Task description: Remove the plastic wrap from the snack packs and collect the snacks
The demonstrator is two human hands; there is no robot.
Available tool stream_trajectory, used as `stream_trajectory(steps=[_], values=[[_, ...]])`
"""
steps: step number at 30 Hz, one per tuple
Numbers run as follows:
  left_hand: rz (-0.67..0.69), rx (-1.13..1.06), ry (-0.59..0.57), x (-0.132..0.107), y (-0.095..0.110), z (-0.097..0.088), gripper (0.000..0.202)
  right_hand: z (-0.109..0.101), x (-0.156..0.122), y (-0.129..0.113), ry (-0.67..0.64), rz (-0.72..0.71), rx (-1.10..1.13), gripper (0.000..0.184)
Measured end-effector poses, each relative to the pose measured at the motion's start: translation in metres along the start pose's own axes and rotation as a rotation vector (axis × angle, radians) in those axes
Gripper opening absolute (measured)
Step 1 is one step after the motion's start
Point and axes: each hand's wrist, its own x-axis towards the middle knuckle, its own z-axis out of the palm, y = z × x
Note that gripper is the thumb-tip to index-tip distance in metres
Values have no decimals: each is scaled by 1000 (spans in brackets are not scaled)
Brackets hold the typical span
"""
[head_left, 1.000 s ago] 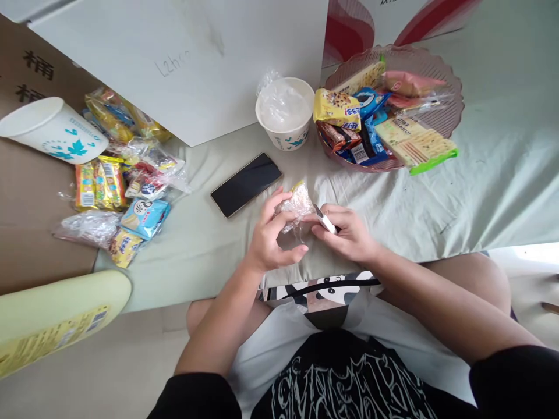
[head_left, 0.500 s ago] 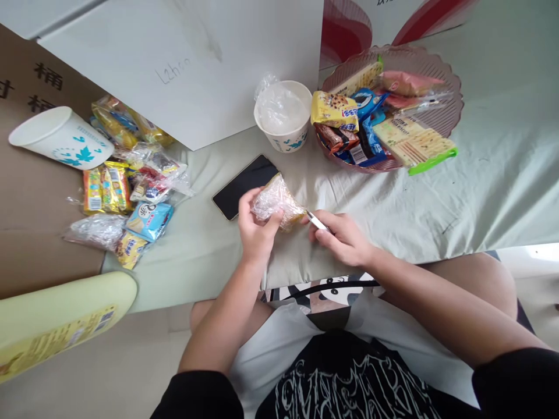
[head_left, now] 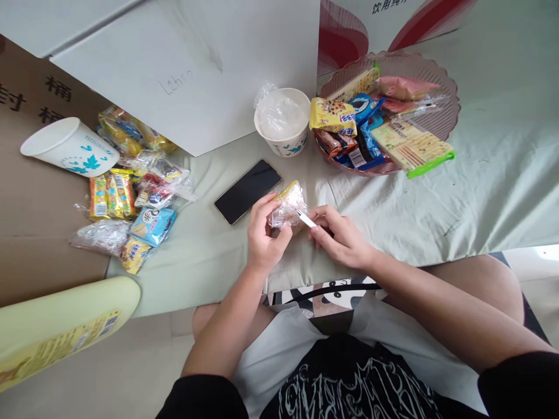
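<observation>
My left hand (head_left: 267,238) is closed on a clear plastic-wrapped snack (head_left: 289,205), yellowish at its upper edge, held just above the cloth. What is inside the crinkled film is hard to make out. In my right hand (head_left: 338,235) is a small white utility knife (head_left: 307,219), gripped between thumb and fingers. Its thin dark tip points up and left and is at the film. A black phone (head_left: 247,191) lies on the cloth to the left of the snack.
A paper cup (head_left: 283,142) with clear plastic in it stands behind the phone, beside a pink scalloped bowl (head_left: 452,110) of packaged snacks. Leftward are a tipped paper cup (head_left: 72,145) and several snack packs (head_left: 152,226). Boxes (head_left: 244,70) stand behind; green cloth (head_left: 393,203) covers the table.
The wrapped snack has turned in my left hand, and that hand has shifted slightly right. The knife tip has moved left, from the snack's right corner onto its wrapped face.
</observation>
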Motion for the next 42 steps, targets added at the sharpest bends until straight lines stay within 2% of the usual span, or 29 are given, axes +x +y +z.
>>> stream_trajectory(steps=[8,10,13,15,16,18,20,23,25,28,31,34,36,39,42], values=[[152,92,112,2,-2,-9,34,1,4,-4,91,-95,-193,14],[111,56,181,4,-6,-15,35,1,5,-4,81,-107,-219,16],[-45,-57,358,8,-14,-28,42,0,6,-4,60,-99,-249,17],[-97,-92,445,10,-18,-36,45,-1,6,-3,62,-72,-225,18],[-92,-81,447,10,-19,-39,46,-2,6,-3,82,-50,-205,18],[-39,-31,368,9,-17,-40,46,-2,5,-2,155,-21,-181,20],[13,23,210,8,-12,-36,41,-2,5,-1,234,-43,-207,26],[35,83,-55,7,-5,-27,38,-3,6,-1,287,-153,-302,31],[28,87,-136,8,-3,-25,44,-7,6,-1,309,-205,-393,32],[8,66,-90,9,-2,-28,53,-18,6,0,414,-204,-595,34],[-66,68,-85,8,-1,-29,43,-26,2,1,472,-211,-676,42],[-247,-43,-137,6,1,-25,31,-25,-2,2,289,-346,-542,49],[-382,-162,-134,6,3,-22,21,-21,-3,3,161,-433,-459,48],[-470,-218,-15,9,0,-24,9,-17,-3,5,131,-471,-427,31],[-463,-160,157,13,-7,-31,10,-18,-2,8,233,-390,-442,22]])
